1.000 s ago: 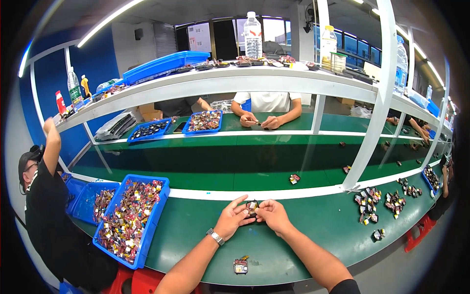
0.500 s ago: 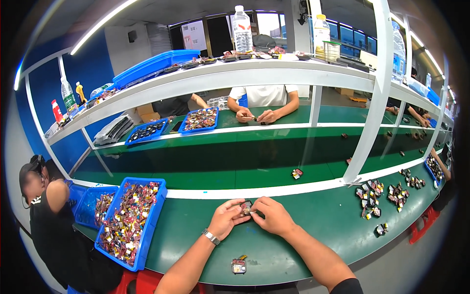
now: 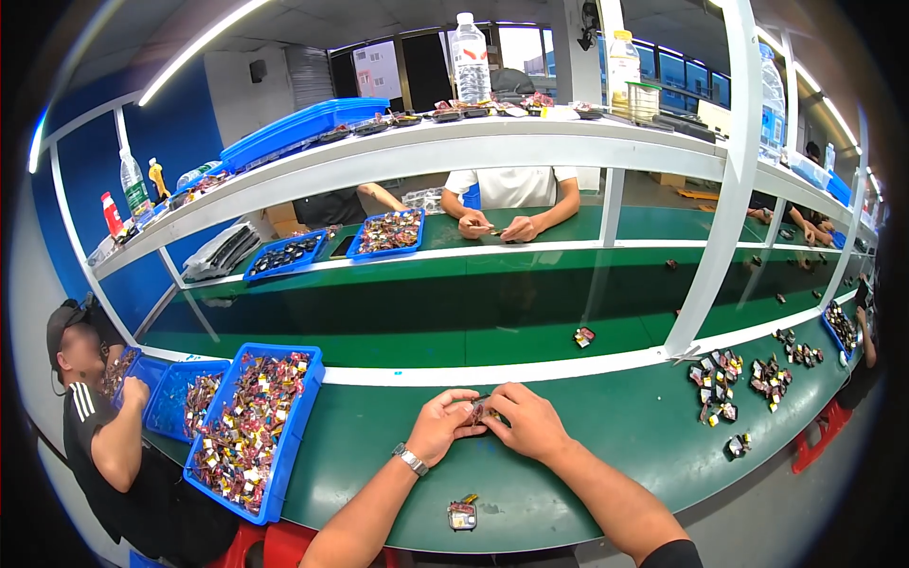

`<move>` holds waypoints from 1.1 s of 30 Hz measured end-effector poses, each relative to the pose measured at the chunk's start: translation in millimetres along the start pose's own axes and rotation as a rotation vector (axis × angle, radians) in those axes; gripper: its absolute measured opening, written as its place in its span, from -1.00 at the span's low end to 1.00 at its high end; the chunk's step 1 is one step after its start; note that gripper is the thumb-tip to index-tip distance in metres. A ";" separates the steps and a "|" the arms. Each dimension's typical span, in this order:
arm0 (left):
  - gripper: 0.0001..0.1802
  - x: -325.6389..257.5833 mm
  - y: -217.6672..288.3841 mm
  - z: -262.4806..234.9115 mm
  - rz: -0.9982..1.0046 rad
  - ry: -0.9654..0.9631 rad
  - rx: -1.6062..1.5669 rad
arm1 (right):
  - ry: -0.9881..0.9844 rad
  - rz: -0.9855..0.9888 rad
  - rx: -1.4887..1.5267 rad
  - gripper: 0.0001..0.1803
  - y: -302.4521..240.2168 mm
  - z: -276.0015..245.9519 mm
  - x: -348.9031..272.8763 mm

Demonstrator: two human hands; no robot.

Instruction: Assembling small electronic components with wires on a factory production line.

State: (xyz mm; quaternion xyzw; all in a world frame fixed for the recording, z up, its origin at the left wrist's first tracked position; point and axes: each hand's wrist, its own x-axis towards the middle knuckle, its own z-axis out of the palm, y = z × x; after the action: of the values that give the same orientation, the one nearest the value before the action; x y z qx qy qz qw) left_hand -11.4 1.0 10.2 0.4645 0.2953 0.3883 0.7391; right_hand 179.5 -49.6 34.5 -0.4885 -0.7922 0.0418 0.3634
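Observation:
My left hand (image 3: 441, 424), with a metal-banded watch on the wrist, grips a small dark electronic part with reddish pieces (image 3: 479, 413) from the left. From the other side, the bent fingers of my right hand (image 3: 526, 422) close on the same part. Both hands cover much of it, so its details are hidden. Nearer to me on the green table (image 3: 587, 454) lies a similar single part (image 3: 462, 516) with a black frame, a pale block and a yellow tab.
To the left stands a blue tray (image 3: 301, 417) heaped with small parts, with more blue trays beyond. Parts lie in clusters (image 3: 717, 383) at right. Past a white rail, a green conveyor belt (image 3: 417, 327) carries a part (image 3: 584, 337). A white post (image 3: 724, 208) holds the shelf. Co-workers sit left and opposite.
My fingers have drawn closer over the part, hiding more of it. The belt and its part have shifted slightly right. At left, a co-worker has turned and raised an arm by the trays.

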 end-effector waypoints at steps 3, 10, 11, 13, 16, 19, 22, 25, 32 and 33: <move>-0.67 -1.4 1.2 3.4 0.012 0.005 0.045 | 0.046 -0.052 0.026 -0.81 -5.0 -0.8 2.5; -0.68 1.7 -5.3 -1.5 0.012 -0.011 0.123 | 0.018 -0.163 0.033 -0.85 4.3 -2.8 2.7; -0.68 2.0 -5.4 -2.0 0.011 -0.010 0.124 | -0.016 -0.173 0.029 -0.84 5.1 -3.3 2.7; -0.76 1.5 -5.7 -2.5 0.010 -0.011 0.119 | -0.032 -0.171 0.031 -0.85 6.4 -1.2 1.1; -0.85 0.3 -5.2 -3.4 -0.014 -0.008 0.092 | -0.062 -0.181 0.025 -0.85 6.5 0.7 -0.5; -0.88 0.7 -7.8 -3.2 0.010 0.002 0.104 | -0.073 -0.194 0.026 -0.85 6.0 -0.2 0.3; -0.82 0.7 -6.3 -4.4 0.022 -0.008 0.089 | -0.062 -0.191 0.024 -0.85 3.0 -1.2 1.0; -0.71 1.5 -0.9 -4.7 0.026 -0.037 0.121 | -0.054 -0.167 0.021 -0.87 0.8 -2.3 0.5; -0.61 -0.7 0.4 -6.5 0.045 -0.104 0.050 | 0.037 -0.053 0.192 -0.88 -1.8 -8.0 1.0; -0.62 0.2 -0.6 -6.4 0.045 -0.108 0.045 | 0.039 -0.052 0.191 -0.88 -0.6 -6.9 0.4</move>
State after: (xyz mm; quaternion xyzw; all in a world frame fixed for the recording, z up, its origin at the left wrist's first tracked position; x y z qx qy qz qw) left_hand -16.2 3.9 7.1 0.5076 0.2532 0.3723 0.7346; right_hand 183.2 -51.6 40.0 -0.4316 -0.7897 0.0981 0.4248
